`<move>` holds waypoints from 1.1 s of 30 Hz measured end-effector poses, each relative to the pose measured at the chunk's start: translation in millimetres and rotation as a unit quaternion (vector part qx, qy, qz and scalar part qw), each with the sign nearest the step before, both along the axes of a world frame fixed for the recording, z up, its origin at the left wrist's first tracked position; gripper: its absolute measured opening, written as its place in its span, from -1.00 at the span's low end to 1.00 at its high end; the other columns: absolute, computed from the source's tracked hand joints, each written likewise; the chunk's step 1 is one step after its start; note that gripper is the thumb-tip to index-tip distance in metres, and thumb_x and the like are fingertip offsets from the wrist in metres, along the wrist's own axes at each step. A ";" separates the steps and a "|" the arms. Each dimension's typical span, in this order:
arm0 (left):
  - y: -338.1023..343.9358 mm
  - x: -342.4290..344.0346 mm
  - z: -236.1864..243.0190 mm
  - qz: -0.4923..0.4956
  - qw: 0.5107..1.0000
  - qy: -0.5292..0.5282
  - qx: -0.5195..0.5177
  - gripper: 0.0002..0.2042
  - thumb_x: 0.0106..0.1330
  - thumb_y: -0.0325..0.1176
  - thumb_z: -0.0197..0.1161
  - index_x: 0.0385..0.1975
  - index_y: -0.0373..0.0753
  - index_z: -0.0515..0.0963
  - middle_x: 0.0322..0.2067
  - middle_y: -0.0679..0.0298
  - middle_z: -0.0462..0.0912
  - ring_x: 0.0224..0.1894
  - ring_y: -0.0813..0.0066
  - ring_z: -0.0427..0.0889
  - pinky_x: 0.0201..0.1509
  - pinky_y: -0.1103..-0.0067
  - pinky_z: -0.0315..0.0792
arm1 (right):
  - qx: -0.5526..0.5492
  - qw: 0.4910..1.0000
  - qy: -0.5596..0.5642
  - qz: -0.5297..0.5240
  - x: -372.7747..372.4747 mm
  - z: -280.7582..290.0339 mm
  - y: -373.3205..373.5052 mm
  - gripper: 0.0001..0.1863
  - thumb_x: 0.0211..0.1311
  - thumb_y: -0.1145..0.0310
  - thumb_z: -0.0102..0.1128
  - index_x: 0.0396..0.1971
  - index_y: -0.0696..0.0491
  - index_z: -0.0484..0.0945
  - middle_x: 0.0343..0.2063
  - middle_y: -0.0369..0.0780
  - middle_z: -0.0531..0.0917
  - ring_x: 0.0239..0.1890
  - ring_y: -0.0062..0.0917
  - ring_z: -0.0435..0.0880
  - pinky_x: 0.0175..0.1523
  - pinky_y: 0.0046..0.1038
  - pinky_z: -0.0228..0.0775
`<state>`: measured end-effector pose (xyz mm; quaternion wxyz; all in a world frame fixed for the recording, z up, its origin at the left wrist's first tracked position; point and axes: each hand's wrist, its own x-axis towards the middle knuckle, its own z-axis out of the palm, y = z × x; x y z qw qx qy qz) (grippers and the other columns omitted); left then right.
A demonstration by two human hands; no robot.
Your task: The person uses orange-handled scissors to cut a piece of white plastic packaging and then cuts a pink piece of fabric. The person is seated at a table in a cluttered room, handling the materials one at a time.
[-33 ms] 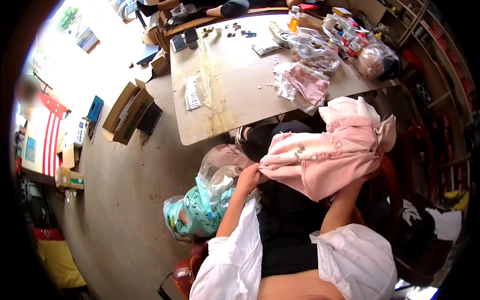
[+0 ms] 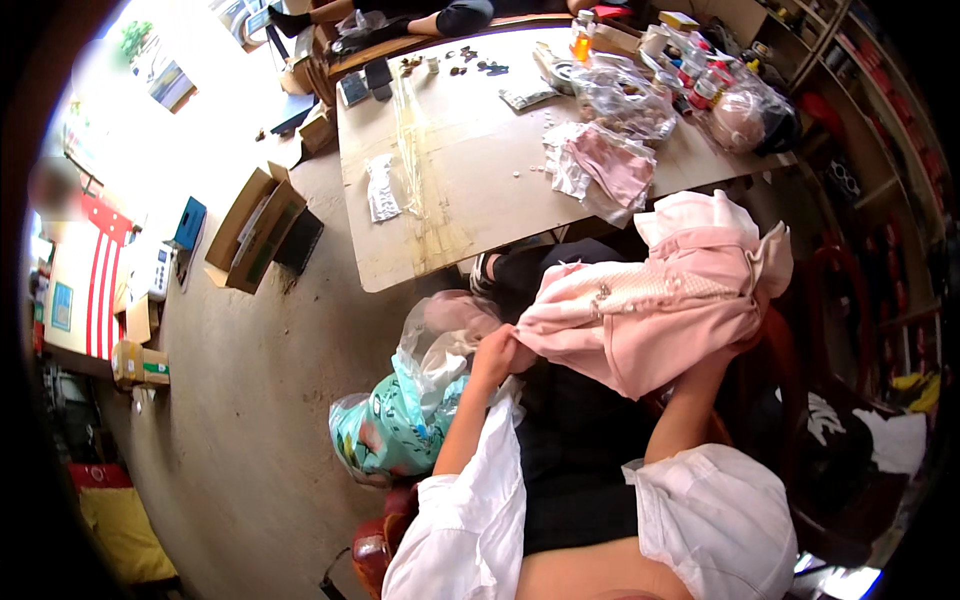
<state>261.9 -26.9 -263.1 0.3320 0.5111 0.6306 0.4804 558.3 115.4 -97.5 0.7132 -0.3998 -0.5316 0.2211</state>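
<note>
A pink garment [image 2: 650, 320] with a beaded strip lies spread over my lap, below the table's near edge. My left hand [image 2: 495, 352] pinches its left corner. My right hand [image 2: 735, 350] holds its right side from beneath, with the fingers mostly covered by the cloth. Both of my arms wear white sleeves. To the left of my left hand sits a clear plastic bag [image 2: 440, 335] on top of a teal patterned bag [image 2: 390, 430].
The wooden table [image 2: 480, 190] ahead carries folded pink cloth [image 2: 610, 165], plastic bags, bottles, small buttons and phones. Another person sits at its far side. Open cardboard boxes [image 2: 255, 230] lie on the concrete floor to the left. Shelves [image 2: 880, 130] stand at the right.
</note>
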 end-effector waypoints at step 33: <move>421.4 102.3 56.2 0.385 0.804 -0.424 -0.163 -0.50 -0.09 -0.34 0.46 -0.19 -0.54 0.48 -0.25 0.01 0.60 -0.28 0.27 0.61 -0.23 0.43 0.50 | -0.341 0.925 0.167 0.030 54.8 4.3 -64.3 -0.30 0.06 0.39 0.07 0.24 0.17 0.08 0.16 -0.10 0.28 0.20 -0.34 0.26 0.29 -0.35 0.03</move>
